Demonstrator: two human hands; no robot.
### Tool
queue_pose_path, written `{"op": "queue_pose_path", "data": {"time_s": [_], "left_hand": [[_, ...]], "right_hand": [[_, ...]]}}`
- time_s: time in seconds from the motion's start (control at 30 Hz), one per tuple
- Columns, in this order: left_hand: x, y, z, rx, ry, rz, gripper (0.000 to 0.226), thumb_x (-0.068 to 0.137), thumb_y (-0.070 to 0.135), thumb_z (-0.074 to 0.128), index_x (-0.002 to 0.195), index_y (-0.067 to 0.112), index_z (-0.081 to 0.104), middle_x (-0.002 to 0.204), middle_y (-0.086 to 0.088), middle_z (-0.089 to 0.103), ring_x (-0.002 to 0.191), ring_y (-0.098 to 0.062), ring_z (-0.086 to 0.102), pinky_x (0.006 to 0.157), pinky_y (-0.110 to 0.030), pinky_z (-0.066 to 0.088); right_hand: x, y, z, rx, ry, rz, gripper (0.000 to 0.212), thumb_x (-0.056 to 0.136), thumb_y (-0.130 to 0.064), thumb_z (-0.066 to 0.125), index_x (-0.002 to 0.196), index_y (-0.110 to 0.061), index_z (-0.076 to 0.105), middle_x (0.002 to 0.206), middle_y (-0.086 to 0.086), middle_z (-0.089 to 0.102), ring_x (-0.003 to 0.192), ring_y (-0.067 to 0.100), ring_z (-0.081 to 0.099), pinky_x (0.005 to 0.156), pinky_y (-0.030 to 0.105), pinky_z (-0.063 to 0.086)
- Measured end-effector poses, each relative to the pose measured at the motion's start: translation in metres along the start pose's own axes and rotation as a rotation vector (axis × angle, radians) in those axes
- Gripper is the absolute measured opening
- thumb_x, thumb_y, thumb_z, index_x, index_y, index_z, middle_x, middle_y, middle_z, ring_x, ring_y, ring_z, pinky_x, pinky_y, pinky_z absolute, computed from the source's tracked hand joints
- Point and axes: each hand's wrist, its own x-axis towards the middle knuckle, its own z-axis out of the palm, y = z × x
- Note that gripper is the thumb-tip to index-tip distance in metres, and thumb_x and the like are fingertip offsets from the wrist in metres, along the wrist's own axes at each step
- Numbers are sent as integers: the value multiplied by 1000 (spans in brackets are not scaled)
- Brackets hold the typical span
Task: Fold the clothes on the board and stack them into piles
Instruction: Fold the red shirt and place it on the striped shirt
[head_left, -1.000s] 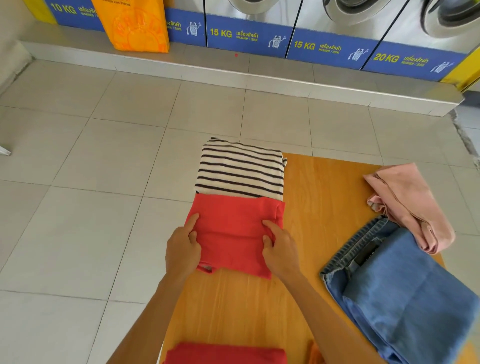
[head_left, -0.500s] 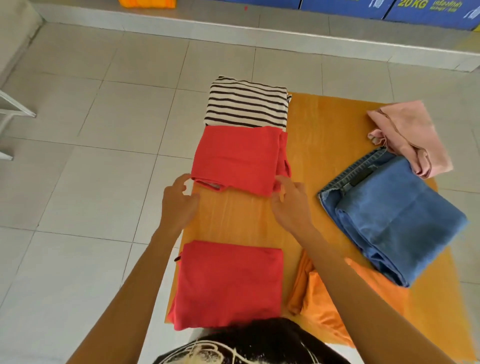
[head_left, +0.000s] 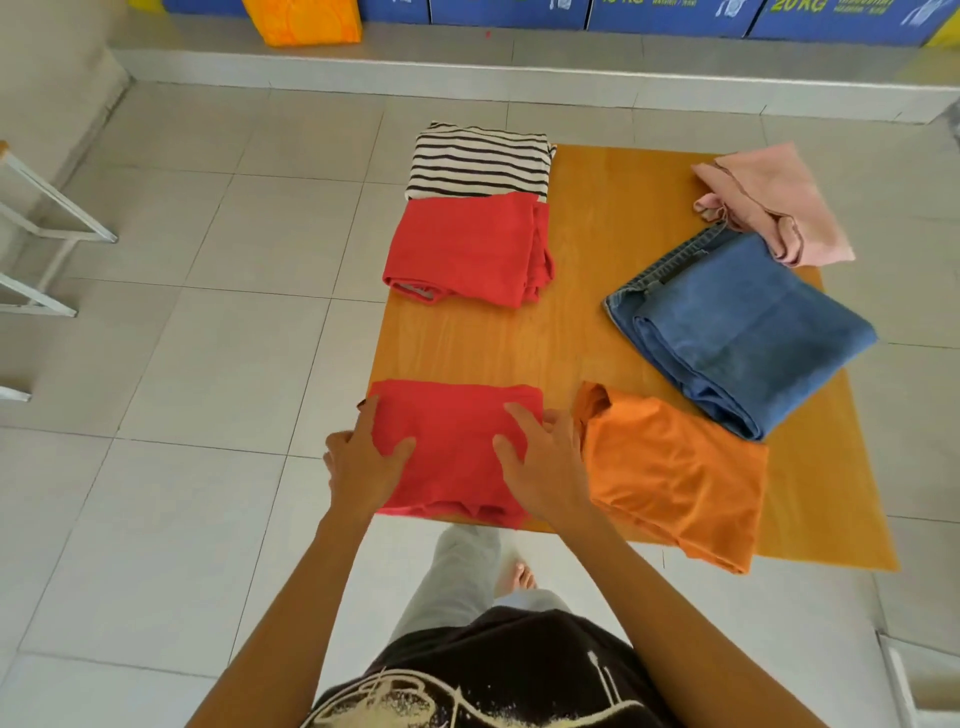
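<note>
Nearest the camera, at about six o'clock on the flat orange-brown wooden board (head_left: 587, 332), lies a folded red cotton garment (head_left: 452, 441), a soft, nearly square pad with a smooth top and a bunched hem at its near edge. The left hand (head_left: 363, 467) takes its left edge, thumb on top and fingers going round the side, so it grasps the cloth; the right hand (head_left: 545, 467) lies on its right part with fingers spread and bent into the fabric, the thumb on top, and whether it truly pinches the cloth I cannot tell. Just beside it, toward four o'clock, a folded orange knit garment (head_left: 675, 478) hangs a corner past the board's near edge. Farther off, at two o'clock, folded blue denim jeans (head_left: 743, 332) lie askew, thick and heavy, the waistband showing. At eleven o'clock sits a second folded red garment (head_left: 467, 249), its right edge rumpled, touching a folded black-and-white striped top (head_left: 478, 161) beyond it at twelve. At one o'clock a loosely bundled pale pink garment (head_left: 769, 202) overlaps the jeans' far corner.
</note>
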Motion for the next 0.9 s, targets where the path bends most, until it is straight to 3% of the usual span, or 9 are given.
{"op": "queue_pose_path", "data": {"time_s": [0.1,0.2,0.3,0.37,0.43,0.53,0.7,0.9], "left_hand": [[-11,-11,10,4,-65,30,94,83,58,66,154,44,7,130,-22,45,111,-42,55,93,-51,51],[-11,-6,17,-52,-89,106,93,87,44,67,156,37,7,152,-12,40,123,-39,54,98,-51,50],[-6,-4,16,-69,-46,149,88,87,33,69,157,33,16,154,-9,39,129,-35,51,104,-47,45],[1,1,12,-89,9,178,79,90,30,67,155,34,23,140,-14,50,123,-35,52,102,-45,44],[10,14,4,-113,66,220,73,92,28,65,154,32,27,125,-14,53,116,-33,54,98,-40,44],[35,37,-13,-150,107,277,71,94,29,64,155,30,27,123,-13,53,113,-30,54,97,-37,43],[91,65,-30,-160,23,276,73,93,37,63,156,28,26,128,-14,55,120,-31,53,104,-43,43],[123,67,-21,-120,-118,205,72,93,28,63,155,27,26,135,-14,54,124,-34,53,105,-41,42]], "right_hand": [[-10,5,12,-1,-112,97,69,97,-57,47,157,-41,17,145,18,33,129,37,44,106,49,43],[-12,6,21,8,-145,108,69,100,-51,46,158,-41,11,149,21,31,123,39,52,101,48,46],[-7,5,25,5,-126,72,61,104,-34,46,158,-35,17,159,17,25,126,36,53,101,45,46],[1,0,23,22,-92,30,58,104,-25,45,158,-30,23,161,14,27,127,34,52,101,43,47],[16,-8,17,47,-37,-29,56,103,-20,46,157,-25,28,157,14,34,126,34,53,100,43,48],[48,-26,4,77,76,-75,57,102,-17,50,156,-23,34,145,17,44,119,34,55,96,44,48],[99,-45,-12,54,151,-65,56,102,-17,49,155,-25,35,134,14,49,107,29,57,83,38,51],[132,-38,6,41,74,93,57,101,-15,48,154,-28,35,134,13,49,104,29,59,85,43,54]]}}
